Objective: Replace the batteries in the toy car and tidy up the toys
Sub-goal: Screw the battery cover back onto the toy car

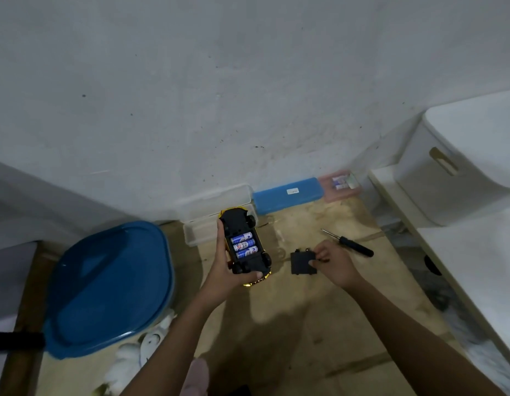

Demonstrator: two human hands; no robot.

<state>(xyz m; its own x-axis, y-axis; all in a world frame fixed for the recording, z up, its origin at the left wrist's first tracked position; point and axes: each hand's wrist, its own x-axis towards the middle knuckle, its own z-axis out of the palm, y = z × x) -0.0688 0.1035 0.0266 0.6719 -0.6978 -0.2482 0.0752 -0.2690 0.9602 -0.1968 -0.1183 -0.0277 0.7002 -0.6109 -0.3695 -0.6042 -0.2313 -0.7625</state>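
The left hand [226, 271] holds the toy car [237, 222] upside down above a worn brown surface [299, 315]. Its grip is clamped round the car: fingers along the left side, thumb across the near end. The car's underside is black with a yellow body showing at the edges. Its battery bay is uncovered, and three batteries [242, 247] lie in it side by side. Their wrappers are blue and white with a red mark, but the printing is too blurred to read.

The right hand [335, 262] is just right of the car, its grip pinched on one edge of the flat black battery cover [301, 262]. A screwdriver [351, 245] with a black handle lies on the surface just beyond that hand.

Along the wall stand a clear plastic box [216, 200], a blue case [288, 195] and a pink box [340, 186]. The blue case bears a small white sticker whose text cannot be made out. The pink box holds more blue-and-white batteries.

A tub with a large blue lid [110, 284] is at the left, and a white plush toy [133, 358] lies beside it. A white storage bin [462, 167] with a slot handle stands at the right.
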